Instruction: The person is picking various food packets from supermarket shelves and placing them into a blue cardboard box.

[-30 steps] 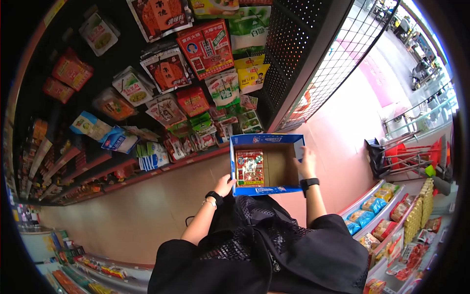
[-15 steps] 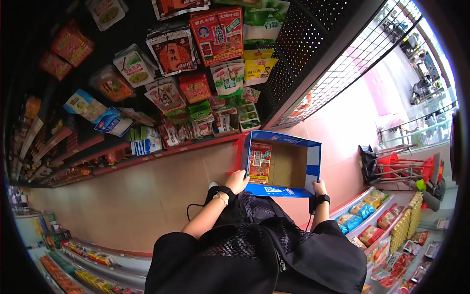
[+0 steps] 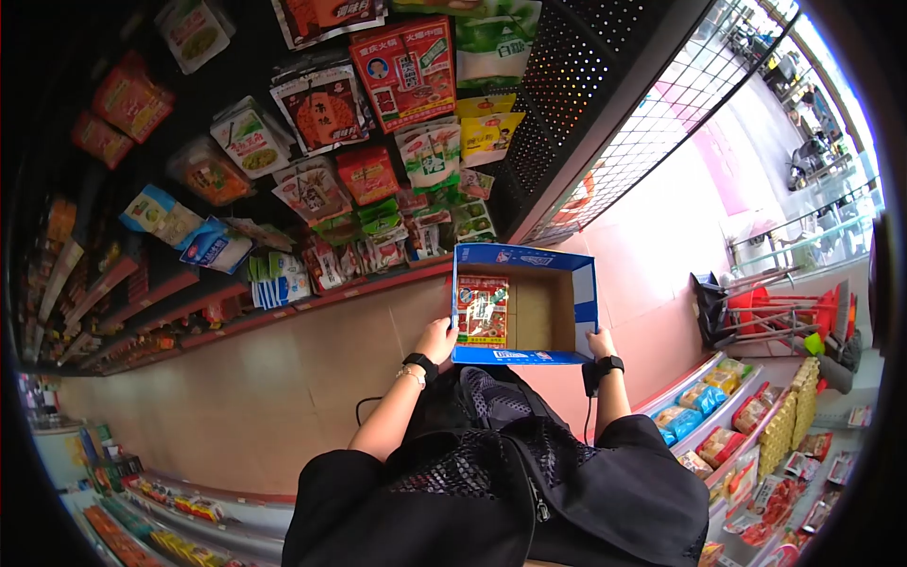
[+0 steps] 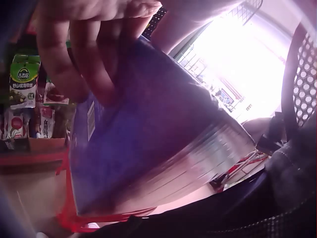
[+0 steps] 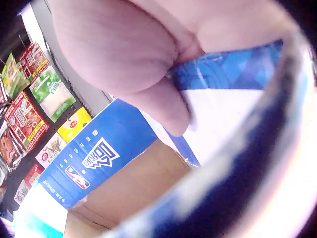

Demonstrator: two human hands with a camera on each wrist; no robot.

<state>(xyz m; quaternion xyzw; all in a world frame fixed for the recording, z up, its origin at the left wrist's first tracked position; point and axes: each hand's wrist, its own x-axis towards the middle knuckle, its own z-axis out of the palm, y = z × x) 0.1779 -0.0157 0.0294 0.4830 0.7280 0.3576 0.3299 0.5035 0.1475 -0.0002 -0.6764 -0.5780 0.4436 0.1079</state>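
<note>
An open-topped blue cardboard box point(image 3: 524, 357) is held in front of the body, its brown inside facing up. One red packet point(image 3: 483, 317) with printed lettering lies at the box's left end. My left hand point(image 3: 438, 340) grips the left end near the front corner; in the left wrist view its fingers point(image 4: 91, 64) lie along the blue outer side. At the opposite end, my right hand point(image 3: 602, 343) holds the right wall. Its thumb point(image 5: 168, 111) presses inside that wall in the right wrist view, while most of its fingers are hidden.
Ahead stands a dark pegboard rack hung with seasoning pouches point(image 3: 322, 109) and a large red packet point(image 3: 406, 76). A wire mesh panel point(image 3: 652, 118) stands to its right. Brooms and dustpans point(image 3: 784, 307) lean farther right. Shelves with bagged goods point(image 3: 704, 395) flank the right side.
The right hand has gone from an open reach at the box's right side to gripping its right wall. The box swung right and tilted, then came back left. The red packet stays inside.
</note>
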